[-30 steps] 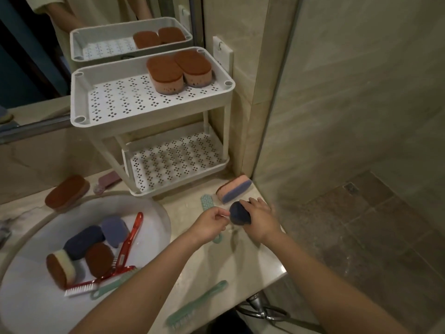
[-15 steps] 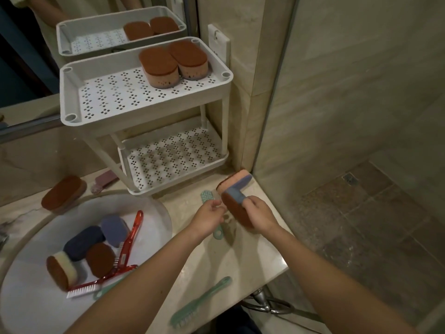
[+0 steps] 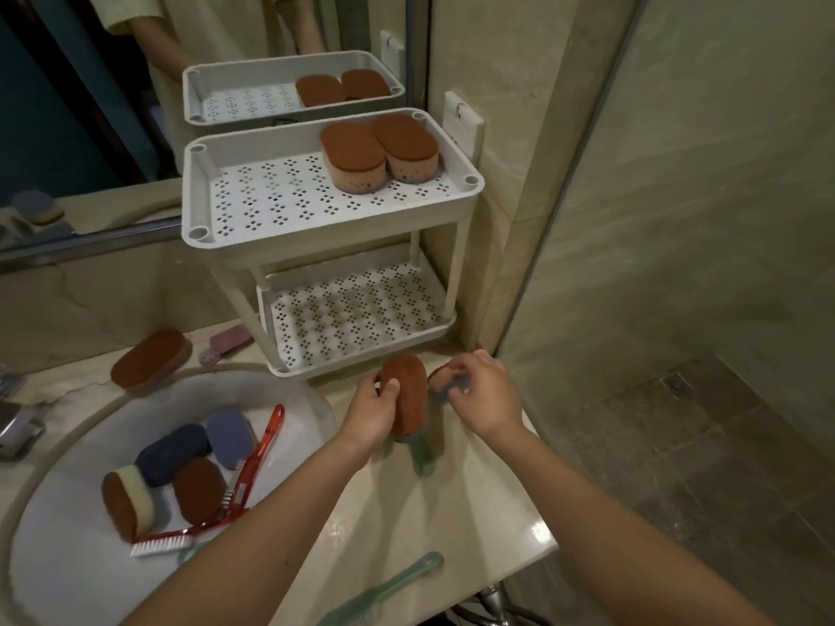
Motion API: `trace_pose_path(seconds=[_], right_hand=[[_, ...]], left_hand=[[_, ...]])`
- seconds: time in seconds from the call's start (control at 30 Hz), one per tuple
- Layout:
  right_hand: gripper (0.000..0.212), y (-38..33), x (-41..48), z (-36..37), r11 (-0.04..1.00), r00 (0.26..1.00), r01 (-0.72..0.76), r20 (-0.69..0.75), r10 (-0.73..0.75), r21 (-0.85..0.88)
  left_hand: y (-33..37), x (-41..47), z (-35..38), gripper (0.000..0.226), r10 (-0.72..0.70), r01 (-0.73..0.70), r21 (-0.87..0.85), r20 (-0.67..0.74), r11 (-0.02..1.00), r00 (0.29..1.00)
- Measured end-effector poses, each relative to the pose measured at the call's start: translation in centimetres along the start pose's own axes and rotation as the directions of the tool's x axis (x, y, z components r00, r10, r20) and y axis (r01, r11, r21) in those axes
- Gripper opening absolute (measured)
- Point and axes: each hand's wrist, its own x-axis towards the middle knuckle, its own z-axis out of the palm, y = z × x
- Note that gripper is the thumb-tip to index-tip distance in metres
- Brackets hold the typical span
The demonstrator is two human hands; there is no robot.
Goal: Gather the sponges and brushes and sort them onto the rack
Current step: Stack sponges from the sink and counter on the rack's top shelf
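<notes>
Passed over from the right hand, the brown sponge now stands on end in the left hand, fingers curled round it above the desk before the rack, while the right fingers pinch a second sponge just beside it

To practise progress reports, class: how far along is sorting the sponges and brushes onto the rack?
Done: two sponges sit on the rack's top shelf. In hand: the left hand grips a brown sponge, the right hand pinches a second sponge. To do: four sponges and a red brush in the sink, plus a counter sponge, pink brush and green brushes.
</notes>
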Motion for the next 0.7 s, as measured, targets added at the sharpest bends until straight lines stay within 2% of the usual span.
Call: trace_pose_path(seconds=[0.1, 0.23, 0.3, 0.57, 0.7], right_hand=[[0.051, -0.2, 1.5, 0.1, 0.962, 0.993, 0.117, 0.043, -0.109, -0.247], [0.061, 0.4, 2.5, 1.0, 0.886, 0.975, 0.183, 0.197, -0.106, -0.427], [0.065, 0.8, 2.7, 1.4, 0.852, 0.969, 0.191, 0.229, -0.087, -0.487], [0.058, 1.8, 2.2, 2.6, 0.768, 0.979, 0.201, 0.155, -0.134, -0.608], [0.042, 1.7, 1.6, 2.3, 0.792, 0.989, 0.146, 0.1, -0.108, -0.592]], left_hand=[[-0.1, 0.3, -0.5, 0.047, -0.008, 0.007, -0.019, -0.02, 1.0, 1.0], [0.1, 0.5, -0.9, 0.044, -0.009, 0.008, -0.01, -0.032, 1.0, 0.999], [0.3, 0.6, -1.1, 0.044, 0.002, -0.002, 0.009, -0.045, 1.0, 0.999], [0.2, 0.4, -1.8, 0.041, 0.022, -0.02, 0.032, -0.04, 0.999, 0.999], [0.1, 0.1, -2.1, 0.039, 0.048, -0.046, 0.032, -0.046, 0.998, 0.998]])
